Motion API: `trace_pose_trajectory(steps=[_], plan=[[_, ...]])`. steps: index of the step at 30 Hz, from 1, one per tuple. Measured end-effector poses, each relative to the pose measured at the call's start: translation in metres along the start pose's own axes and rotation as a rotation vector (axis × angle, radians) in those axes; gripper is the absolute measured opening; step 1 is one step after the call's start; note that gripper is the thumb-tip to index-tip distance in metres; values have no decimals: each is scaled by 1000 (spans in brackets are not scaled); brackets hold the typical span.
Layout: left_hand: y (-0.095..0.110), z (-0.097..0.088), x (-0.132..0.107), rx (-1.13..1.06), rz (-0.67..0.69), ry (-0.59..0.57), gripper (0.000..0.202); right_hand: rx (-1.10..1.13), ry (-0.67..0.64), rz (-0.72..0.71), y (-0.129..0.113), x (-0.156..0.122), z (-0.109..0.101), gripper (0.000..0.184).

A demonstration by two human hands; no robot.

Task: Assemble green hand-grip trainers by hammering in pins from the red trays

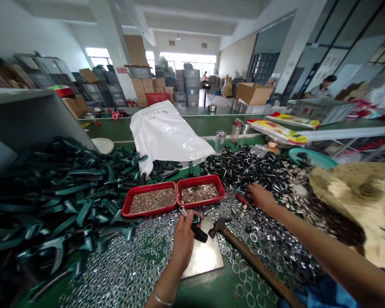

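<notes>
Your left hand (182,244) is clenching a black-sleeved knurled metal pin (199,233) at lower centre, just above a steel plate (205,254). Your right hand (259,197) is resting open, not gripping, at centre right, beside a heap of black-and-silver pins (244,169). A wooden-handled hammer (253,261) is lying across silver washers (125,265), and two red trays (199,177) of small fasteners are sitting just beyond your left hand.

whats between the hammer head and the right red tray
Loose silver washers lie scattered between the hammer head and the right red tray, as the head view shows.
</notes>
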State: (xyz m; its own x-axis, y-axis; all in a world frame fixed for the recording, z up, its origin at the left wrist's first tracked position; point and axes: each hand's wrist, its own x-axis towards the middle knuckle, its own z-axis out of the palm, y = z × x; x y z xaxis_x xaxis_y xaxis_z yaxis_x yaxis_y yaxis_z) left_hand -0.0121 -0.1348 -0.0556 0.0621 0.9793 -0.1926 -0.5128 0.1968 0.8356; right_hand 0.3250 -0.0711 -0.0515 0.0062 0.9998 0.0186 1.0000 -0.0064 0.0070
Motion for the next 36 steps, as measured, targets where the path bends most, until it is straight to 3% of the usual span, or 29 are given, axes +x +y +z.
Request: trace_pose_trajectory(steps=[7,11,14,17,20,22,27,33,36], plan=[[11,-3,0,-151,-6,66,35,-99,-93,-39,-8,0,1,14],[13,-4,2,-154,5,76,39,-73,-10,-9,-14,-13,-19,21],[16,-4,1,-115,8,54,39,264,144,-95,-48,-38,-44,27],[20,-2,-3,-58,33,28,39,737,122,-201,-105,-70,-64,27],[22,1,-9,59,58,-5,40,867,160,-233,-153,-91,-73,21],[23,3,-13,151,82,-35,41,878,176,-288,-170,-96,-74,16],[25,2,-17,285,126,-60,41,812,215,-476,-179,-100,-67,16],[34,-1,-18,337,133,-161,40,899,299,-405,-181,-101,-54,14],[39,-1,-19,375,150,-182,38,808,352,-586,-178,-98,-52,21]])
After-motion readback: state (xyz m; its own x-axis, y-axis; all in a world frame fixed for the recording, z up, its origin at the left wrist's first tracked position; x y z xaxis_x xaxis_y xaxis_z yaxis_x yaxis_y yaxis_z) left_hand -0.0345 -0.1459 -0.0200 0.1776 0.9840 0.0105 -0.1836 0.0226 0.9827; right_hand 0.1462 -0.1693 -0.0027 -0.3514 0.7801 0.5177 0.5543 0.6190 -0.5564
